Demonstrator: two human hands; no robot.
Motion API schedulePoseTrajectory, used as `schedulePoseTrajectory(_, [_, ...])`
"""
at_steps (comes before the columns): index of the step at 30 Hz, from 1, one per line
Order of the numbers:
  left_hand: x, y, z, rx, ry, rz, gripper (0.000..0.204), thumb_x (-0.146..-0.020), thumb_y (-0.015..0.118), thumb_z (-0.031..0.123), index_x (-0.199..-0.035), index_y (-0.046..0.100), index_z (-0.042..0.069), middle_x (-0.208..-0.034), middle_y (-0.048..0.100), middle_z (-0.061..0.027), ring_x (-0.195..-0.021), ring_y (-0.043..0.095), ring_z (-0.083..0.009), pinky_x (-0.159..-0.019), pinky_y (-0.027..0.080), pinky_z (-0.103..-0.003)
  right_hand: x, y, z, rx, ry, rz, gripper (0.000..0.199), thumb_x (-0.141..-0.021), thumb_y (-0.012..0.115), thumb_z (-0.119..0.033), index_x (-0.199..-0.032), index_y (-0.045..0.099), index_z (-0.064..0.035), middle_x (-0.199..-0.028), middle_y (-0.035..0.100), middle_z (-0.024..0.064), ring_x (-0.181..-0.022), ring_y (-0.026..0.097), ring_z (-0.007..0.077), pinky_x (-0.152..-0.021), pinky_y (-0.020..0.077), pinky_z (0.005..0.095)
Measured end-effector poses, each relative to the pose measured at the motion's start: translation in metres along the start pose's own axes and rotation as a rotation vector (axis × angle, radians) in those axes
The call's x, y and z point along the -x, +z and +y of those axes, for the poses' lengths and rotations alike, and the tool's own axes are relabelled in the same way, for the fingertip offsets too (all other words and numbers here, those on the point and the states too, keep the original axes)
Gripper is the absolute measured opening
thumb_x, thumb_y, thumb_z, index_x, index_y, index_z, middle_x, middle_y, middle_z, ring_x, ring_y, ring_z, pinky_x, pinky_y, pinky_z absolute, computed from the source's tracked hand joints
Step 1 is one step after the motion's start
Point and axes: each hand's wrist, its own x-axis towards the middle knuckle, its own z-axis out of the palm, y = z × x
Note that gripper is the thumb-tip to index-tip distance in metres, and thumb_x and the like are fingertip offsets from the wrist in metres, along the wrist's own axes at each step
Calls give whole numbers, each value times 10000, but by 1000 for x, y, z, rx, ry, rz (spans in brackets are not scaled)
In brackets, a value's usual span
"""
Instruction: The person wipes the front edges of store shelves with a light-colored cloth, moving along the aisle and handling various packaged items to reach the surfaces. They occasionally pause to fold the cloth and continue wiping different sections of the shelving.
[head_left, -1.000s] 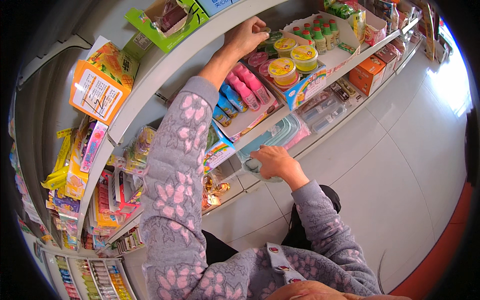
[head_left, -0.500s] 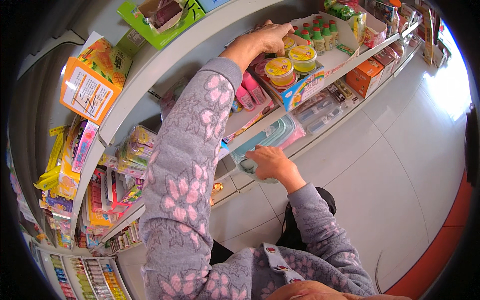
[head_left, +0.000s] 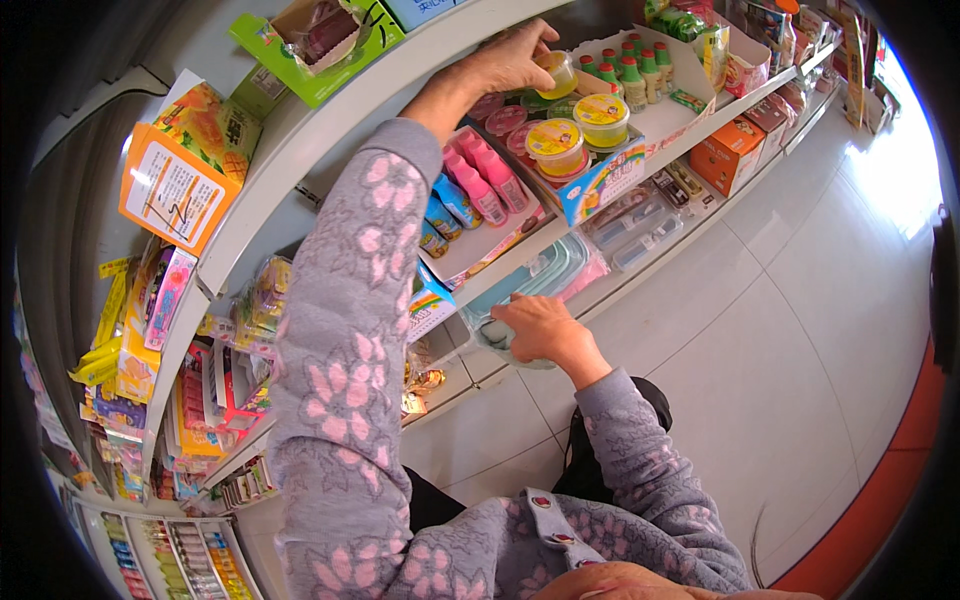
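Nearest, the right hand (head_left: 545, 330) bends at the edge of a clear teal container (head_left: 545, 265); whether its grip holds it cannot be told. Beyond, two yellow-lidded cups (head_left: 556, 146) stand in a display box (head_left: 605, 184). Farther, the left hand (head_left: 508, 60) appears to grasp a tilted yellow cup (head_left: 560, 78) at the box's rear: one lifted, two unlifted.

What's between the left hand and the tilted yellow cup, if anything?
Nothing visible: the left hand is touching the tilted yellow cup at its edge. The two upright yellow-lidded cups stand on the near side, clear of that contact.
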Motion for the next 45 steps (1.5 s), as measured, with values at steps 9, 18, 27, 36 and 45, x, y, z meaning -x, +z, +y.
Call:
schedulePoseTrajectory(9, [54,-27,-12,-30,-68,-63,704,-705,774,67,-1343,481,8,-1144,631,-162,-1114,615,-257,-1018,480,-346,-4,8,1,-9,-16,-2,545,-673,595,-40,-1212,627,-115,-1125,623,171,-1020,632,388,-807,516,467])
schedulePoseTrajectory(18, [79,-5,-9,54,-87,-142,724,-693,772,96,-1340,450,47,-1142,594,-188,-1073,590,-294,-948,484,-377,-10,9,-4,21,-18,-43,564,-650,610,-37,-1208,628,-113,-1112,625,168,-1007,627,394,-789,505,479])
schedulePoseTrajectory(27, [73,9,-8,167,-83,-149,724,-714,795,98,-1348,455,12,-1135,593,-172,-1042,591,-281,-912,501,-382,-15,13,-2,33,-34,-18,439,-676,641,-68,-1113,661,-112,-1120,637,170,-1000,656,376,-793,546,448])
schedulePoseTrajectory(36, [70,3,-14,52,-99,-227,713,-732,772,140,-1362,463,17,-1137,596,-175,-1066,587,-281,-942,482,-385,-16,13,-3,32,-42,-17,423,-686,624,-66,-1103,668,-120,-1086,651,162,-998,660,364,-792,546,452])
schedulePoseTrajectory(45, [66,-13,-21,147,-128,-173,747,-774,804,218,-1417,458,62,-1215,594,-171,-1137,579,-246,-988,481,-363,-26,23,-2,-20,-77,-37,446,-677,616,-48,-1120,633,-97,-1113,629,173,-995,641,394,-781,527,480])
